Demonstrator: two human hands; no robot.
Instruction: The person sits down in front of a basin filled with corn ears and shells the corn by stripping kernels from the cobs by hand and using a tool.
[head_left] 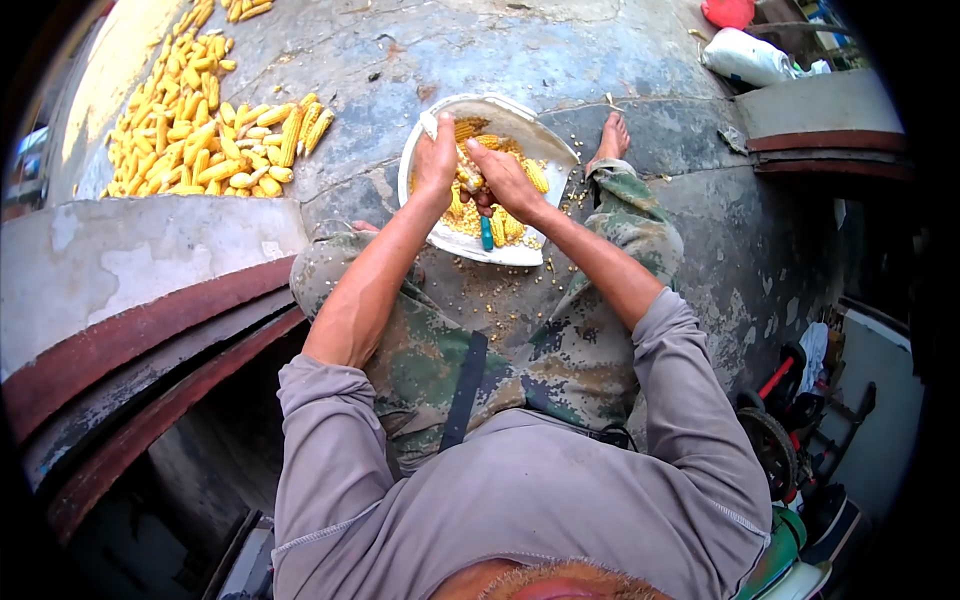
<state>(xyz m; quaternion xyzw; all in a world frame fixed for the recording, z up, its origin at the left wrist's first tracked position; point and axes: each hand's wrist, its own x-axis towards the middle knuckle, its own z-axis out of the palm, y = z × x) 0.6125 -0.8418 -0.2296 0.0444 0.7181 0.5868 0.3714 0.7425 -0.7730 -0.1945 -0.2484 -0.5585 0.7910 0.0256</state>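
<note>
A broken-sided white basin sits on the floor between my feet, with corn cobs and loose kernels in it. Over the basin, my left hand and my right hand are closed around one partly stripped corn cob from either side. My right thumb presses along its upper part, while the lower fingers of both hands are partly hidden. Just below the hands shows a teal handle; what it belongs to is hidden, and I cannot tell whether a hand touches it.
A large heap of yellow corn cobs lies on the concrete floor at the far left. Scattered kernels surround the basin. Low walls with dark red edges stand at both sides. A white sack lies at the upper right.
</note>
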